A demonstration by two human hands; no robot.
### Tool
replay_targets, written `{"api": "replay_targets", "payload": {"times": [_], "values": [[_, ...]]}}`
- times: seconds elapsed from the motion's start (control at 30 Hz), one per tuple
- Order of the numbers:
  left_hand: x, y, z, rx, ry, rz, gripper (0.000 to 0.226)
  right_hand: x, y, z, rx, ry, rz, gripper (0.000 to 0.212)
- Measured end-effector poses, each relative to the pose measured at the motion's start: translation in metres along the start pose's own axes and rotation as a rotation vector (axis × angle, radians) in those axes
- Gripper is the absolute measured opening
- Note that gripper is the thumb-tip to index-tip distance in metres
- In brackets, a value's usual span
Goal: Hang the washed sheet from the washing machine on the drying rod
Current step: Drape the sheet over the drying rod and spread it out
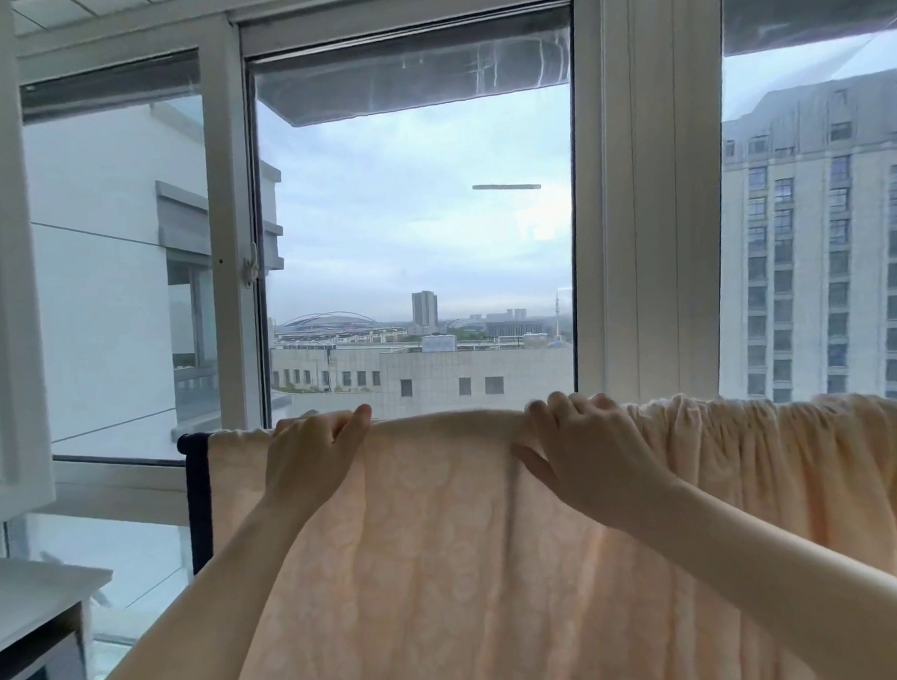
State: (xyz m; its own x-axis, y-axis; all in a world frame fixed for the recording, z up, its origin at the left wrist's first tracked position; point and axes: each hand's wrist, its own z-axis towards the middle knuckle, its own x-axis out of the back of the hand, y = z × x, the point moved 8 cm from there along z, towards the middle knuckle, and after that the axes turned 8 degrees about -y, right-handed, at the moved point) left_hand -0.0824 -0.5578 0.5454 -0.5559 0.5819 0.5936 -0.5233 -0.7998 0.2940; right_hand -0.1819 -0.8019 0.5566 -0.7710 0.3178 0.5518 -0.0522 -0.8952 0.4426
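Nearest, bottom left: flat white top of an appliance (33, 584) with a dark front panel below, hard-edged and boxy. Then two bare forearms reaching up and forward over a peach sheet (446, 571), soft, faintly patterned, falling in long vertical folds. Draped over the drying rod (191, 442), of which only a dark end and a dark upright show at the left; smooth and flat between the hands, bunched into tight gathers toward the right edge. Left hand (307, 448) laid over the top fold, fingers curled across the crest, thumb side on the near face of the cloth. Right hand (579, 447) likewise hooked over the crest, thumb spread low against the fabric, cloth pinched between. Hands well apart, with a taut span between. Beyond the rod, just behind, white window frames (632, 229) with glossy glass panes and a latch handle (250, 263) on the left mullion. Farthest, grey rooftops, a tall pale apartment block (823, 251) at right, cloudy sky.
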Motion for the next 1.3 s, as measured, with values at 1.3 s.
{"api": "replay_targets", "payload": {"times": [1.3], "values": [[-0.106, 0.261, 0.006, -0.088, -0.014, -0.030, 0.055, -0.027, 0.242, -0.134, 0.004, 0.107, 0.074, 0.015]]}}
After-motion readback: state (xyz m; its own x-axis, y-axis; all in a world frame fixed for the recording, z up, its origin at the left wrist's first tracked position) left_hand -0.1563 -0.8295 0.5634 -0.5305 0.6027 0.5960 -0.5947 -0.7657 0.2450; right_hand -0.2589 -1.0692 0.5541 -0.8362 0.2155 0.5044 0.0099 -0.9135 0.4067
